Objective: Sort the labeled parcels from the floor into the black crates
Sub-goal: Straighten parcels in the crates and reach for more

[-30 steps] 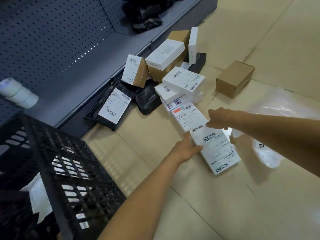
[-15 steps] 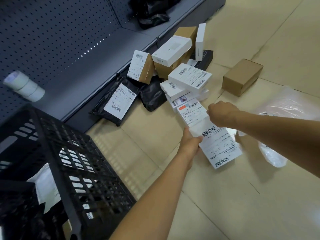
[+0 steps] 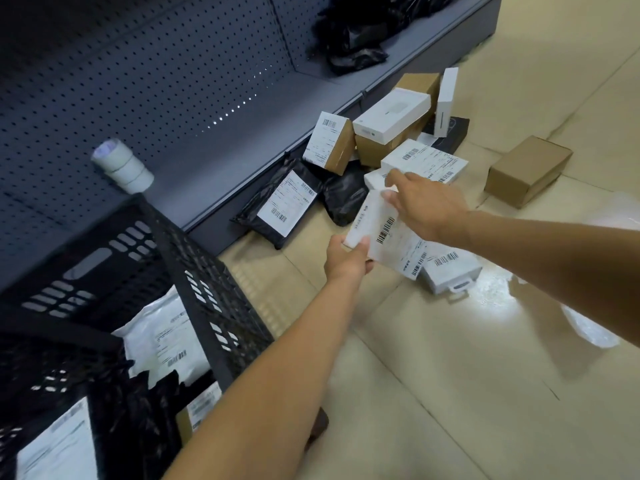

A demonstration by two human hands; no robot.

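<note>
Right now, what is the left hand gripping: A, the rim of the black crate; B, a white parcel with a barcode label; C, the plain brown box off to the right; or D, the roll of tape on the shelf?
B: the left hand grips the near corner of the white parcel, lifted off the floor, while the right hand reaches past its far end.

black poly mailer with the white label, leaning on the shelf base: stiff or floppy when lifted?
Probably floppy: the black poly mailer sags and wrinkles against the shelf base. Likely light, since it lies fairly flat. Its glossy film may slip, so a pinch seems safer than a flat-hand lift.
</note>
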